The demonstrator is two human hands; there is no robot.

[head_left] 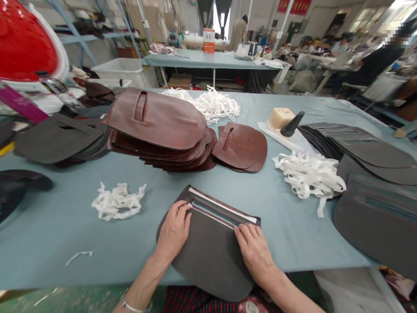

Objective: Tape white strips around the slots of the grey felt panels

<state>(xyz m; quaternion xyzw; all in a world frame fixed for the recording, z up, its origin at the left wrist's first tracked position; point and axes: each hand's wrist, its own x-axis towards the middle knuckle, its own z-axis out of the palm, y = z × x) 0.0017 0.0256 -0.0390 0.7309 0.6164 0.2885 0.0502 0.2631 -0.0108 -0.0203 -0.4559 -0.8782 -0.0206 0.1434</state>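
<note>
A dark grey rounded panel [211, 256] lies at the table's front edge, its lower end overhanging. Near its top is a long slot, with a white strip [224, 206] along the upper border. My left hand [174, 228] rests on the panel at the slot's left end, fingers bent and close together. At the slot's right end my right hand [256, 250] presses down, its fingers also together. Whether either hand pinches the slot's edge is too small to tell.
Brown leather panels [156, 117] are stacked behind, with a smaller brown pile [243, 148] beside them. White strip heaps lie left [119, 202] and right [309, 174]. Grey panels [378, 217] cover the right side. A black-handled tool [292, 124] stands by a yellowish block [280, 117].
</note>
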